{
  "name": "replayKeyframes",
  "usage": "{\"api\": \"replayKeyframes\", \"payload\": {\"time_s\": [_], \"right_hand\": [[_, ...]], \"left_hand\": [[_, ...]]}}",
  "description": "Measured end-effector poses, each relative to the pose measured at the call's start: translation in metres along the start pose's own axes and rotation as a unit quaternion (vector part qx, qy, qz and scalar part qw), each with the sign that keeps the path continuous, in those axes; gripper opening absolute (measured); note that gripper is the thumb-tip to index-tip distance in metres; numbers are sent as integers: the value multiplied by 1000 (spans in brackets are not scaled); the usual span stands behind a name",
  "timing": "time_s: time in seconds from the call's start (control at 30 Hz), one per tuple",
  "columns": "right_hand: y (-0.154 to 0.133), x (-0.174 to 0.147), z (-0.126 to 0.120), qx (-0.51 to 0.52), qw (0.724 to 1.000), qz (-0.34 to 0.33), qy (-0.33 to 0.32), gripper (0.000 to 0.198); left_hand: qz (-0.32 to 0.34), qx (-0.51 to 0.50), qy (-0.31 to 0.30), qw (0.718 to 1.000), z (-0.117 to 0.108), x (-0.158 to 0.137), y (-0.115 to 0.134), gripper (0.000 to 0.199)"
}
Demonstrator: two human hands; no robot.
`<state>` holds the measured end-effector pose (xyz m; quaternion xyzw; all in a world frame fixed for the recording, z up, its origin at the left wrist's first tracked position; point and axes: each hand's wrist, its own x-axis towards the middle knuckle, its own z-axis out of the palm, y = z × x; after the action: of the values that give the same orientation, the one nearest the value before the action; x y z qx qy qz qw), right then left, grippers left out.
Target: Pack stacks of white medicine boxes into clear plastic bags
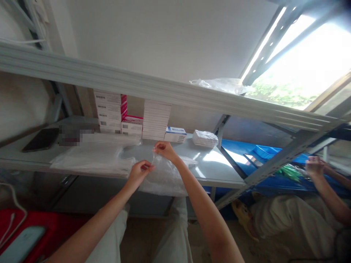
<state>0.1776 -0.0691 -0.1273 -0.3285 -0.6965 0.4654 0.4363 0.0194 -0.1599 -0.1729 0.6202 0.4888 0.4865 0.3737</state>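
Left hand (139,171) and right hand (167,151): grip of each pinched, fingertips on the upper part of a clear plastic bag (166,180). Right hand slightly farther. Bag lies across the near edge of the grey shelf (219,171), right of the flat plastic sheeting (93,155). Far side, left to right: white box stack (156,120), blue-and-white box (175,135), wrapped packet (205,138).

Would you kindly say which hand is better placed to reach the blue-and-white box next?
Probably the right hand: it is nearer the box, while the left hand sits farther left. Both hands are at the clear bag.
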Motion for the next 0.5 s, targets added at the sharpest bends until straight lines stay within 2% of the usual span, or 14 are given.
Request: {"api": "replayKeyframes", "payload": {"time_s": [0.13,0.23,0.5], "right_hand": [[12,8,-1,-7,998,-3,58,29],[21,15,-1,-21,995,-11,93,27],[32,14,-5,-58,992,-9,113,28]], "left_hand": [[-24,-6,70,997,-9,9,-3,35],[-39,-19,96,994,-15,10,-4,36],[-74,-32,57,995,-23,6,6,37]]}}
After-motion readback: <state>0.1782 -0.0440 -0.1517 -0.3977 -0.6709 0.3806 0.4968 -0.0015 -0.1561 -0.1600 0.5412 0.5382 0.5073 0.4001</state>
